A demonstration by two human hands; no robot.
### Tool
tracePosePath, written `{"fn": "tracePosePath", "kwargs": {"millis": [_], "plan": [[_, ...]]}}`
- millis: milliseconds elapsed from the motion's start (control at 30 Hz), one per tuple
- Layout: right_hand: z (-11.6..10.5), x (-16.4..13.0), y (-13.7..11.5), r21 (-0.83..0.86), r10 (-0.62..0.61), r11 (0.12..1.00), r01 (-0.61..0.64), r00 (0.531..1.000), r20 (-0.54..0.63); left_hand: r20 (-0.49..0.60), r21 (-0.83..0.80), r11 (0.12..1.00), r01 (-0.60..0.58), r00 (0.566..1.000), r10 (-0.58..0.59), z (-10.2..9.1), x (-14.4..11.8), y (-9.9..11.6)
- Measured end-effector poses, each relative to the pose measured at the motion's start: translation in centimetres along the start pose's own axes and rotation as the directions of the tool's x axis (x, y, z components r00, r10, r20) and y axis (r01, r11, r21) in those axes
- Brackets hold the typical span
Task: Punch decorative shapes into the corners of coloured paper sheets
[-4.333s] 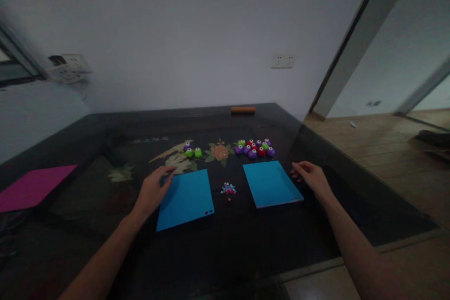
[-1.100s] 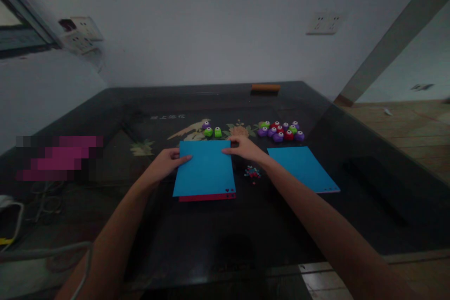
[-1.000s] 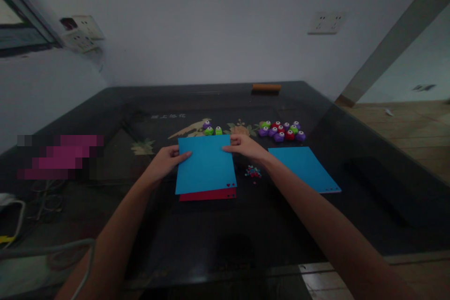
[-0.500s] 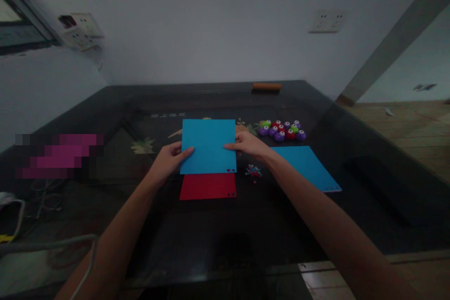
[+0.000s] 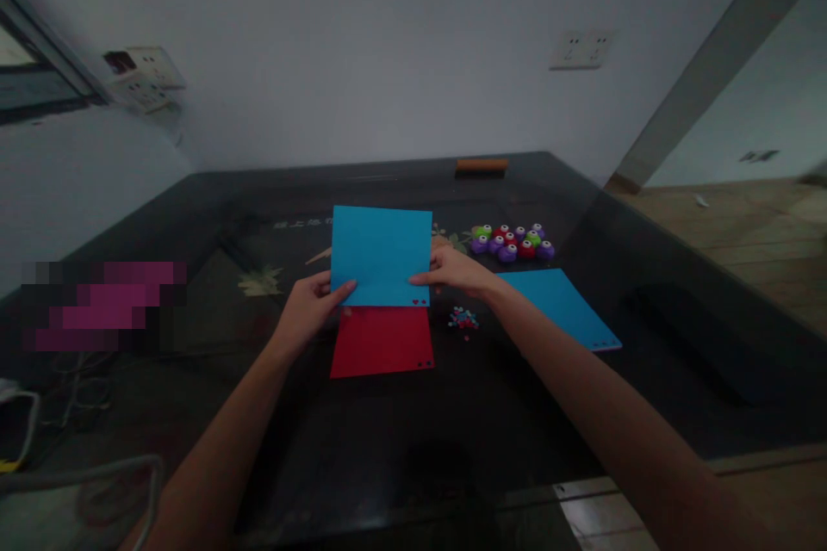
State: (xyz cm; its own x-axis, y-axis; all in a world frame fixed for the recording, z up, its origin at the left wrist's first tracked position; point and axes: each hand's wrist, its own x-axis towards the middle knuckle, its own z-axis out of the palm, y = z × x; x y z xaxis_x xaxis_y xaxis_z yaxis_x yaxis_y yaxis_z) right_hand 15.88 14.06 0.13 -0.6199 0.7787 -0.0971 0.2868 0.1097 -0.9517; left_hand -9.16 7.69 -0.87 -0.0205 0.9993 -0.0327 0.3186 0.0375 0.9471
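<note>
Head camera gives me a dim look down onto a dark glossy table (image 5: 388, 465) with a painted flower pattern under its surface. My left hand (image 5: 314, 310) pinches the lower left corner of a blue rectangular paper sheet (image 5: 381, 254), thumb on the front face and the other fingers behind it. My right hand (image 5: 452, 271) clamps the sheet's lower right edge the same way, thumb lying across the front. Both grips are closed on the paper, which stands lifted and tilted up off the table, its lower edge hanging just above a red rectangular paper sheet (image 5: 381, 343). The blue sheet has small punched holes near its lower right corner; their shape is too small for me to tell. The red sheet lies flat on the table under my hands, with punched holes in its own lower right corner.

Just right of the red sheet sits a little heap of coloured paper confetti (image 5: 463, 318). Further right, a second blue paper sheet (image 5: 562, 306) lies flat, partly covered by my right forearm. Behind it is a cluster of small round purple, red and green craft punches (image 5: 510, 243). An orange bar-shaped object (image 5: 481, 164) rests at the table's far edge, by the white wall.
</note>
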Motion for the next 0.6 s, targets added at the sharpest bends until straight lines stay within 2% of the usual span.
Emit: {"fn": "tracePosePath", "kwargs": {"millis": [200,367,500,600], "plan": [[-0.1,-0.1,0.1,-0.042,0.010,0.999,-0.011,0.999,-0.038,0.001,0.036,0.997,-0.064,0.998,0.064,0.4,-0.2,0.3],[0.1,-1.1,-1.1,-0.040,0.004,0.999,-0.006,0.999,-0.053,0.021,0.024,0.991,-0.132,0.991,0.131,0.6,-0.3,0.5],[0.0,-2.1,-1.4,-0.042,0.009,0.999,-0.015,0.987,-0.160,0.030,0.065,0.972,-0.224,0.975,0.222,0.7,-0.2,0.5],[-0.8,-3.0,-0.6,-0.046,0.031,0.998,-0.046,0.959,-0.282,0.032,0.063,0.969,-0.238,0.971,0.237,0.9,-0.1,0.1]]}}
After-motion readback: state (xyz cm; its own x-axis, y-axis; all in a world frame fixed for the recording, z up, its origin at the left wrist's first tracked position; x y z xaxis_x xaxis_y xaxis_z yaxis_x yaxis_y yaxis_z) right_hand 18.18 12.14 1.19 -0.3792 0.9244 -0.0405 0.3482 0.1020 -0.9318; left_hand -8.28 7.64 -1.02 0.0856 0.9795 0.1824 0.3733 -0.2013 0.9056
